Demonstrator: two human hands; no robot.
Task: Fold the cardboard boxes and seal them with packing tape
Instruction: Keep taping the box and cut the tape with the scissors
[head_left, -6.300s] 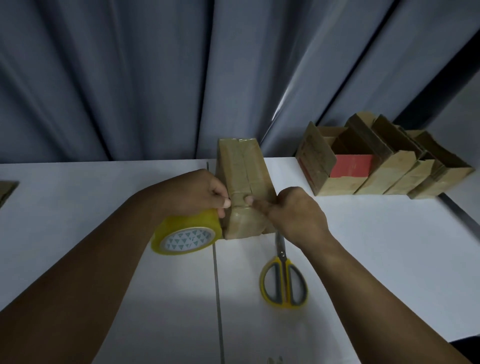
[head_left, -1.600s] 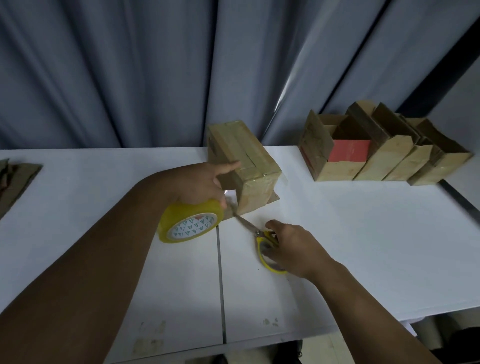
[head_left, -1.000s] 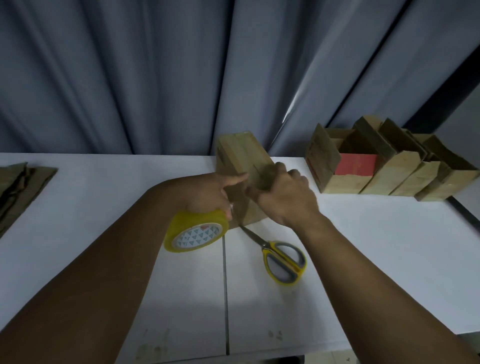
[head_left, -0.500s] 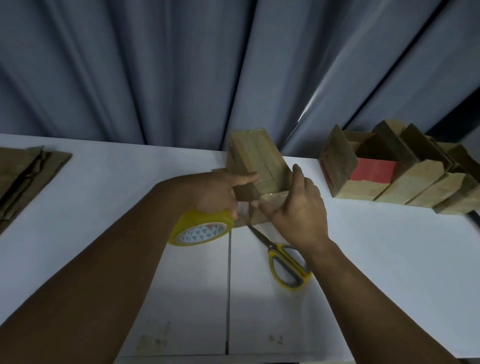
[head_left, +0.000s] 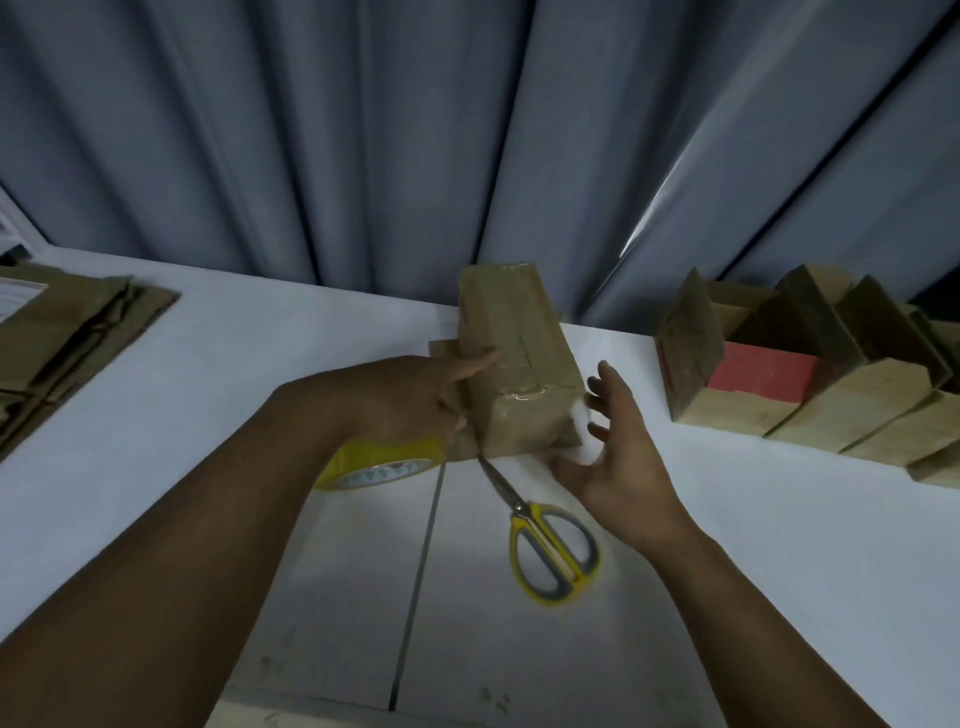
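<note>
A folded brown cardboard box (head_left: 519, 364) with glossy tape over its near end stands on the white table (head_left: 208, 415) at the centre. My left hand (head_left: 415, 400) is at the box's left side, its forefinger straight against the cardboard, while its other fingers hold a yellow tape roll (head_left: 384, 462) underneath. My right hand (head_left: 618, 457) hovers just off the box's right near corner, fingers spread and holding nothing. Yellow-handled scissors (head_left: 550, 540) lie closed on the table in front of the box, their tips under its near edge.
A stack of flat unfolded cardboard (head_left: 67, 338) lies at the far left. A row of several folded boxes (head_left: 841, 400), one with a red face (head_left: 763, 371), stands at the right back. Grey curtain (head_left: 415, 130) hangs behind. A seam (head_left: 421, 571) splits the table.
My right hand left the scissors on the table, pressed along the box's near end, and has now come off to the box's right with fingers spread. My left hand stays with the roll.
</note>
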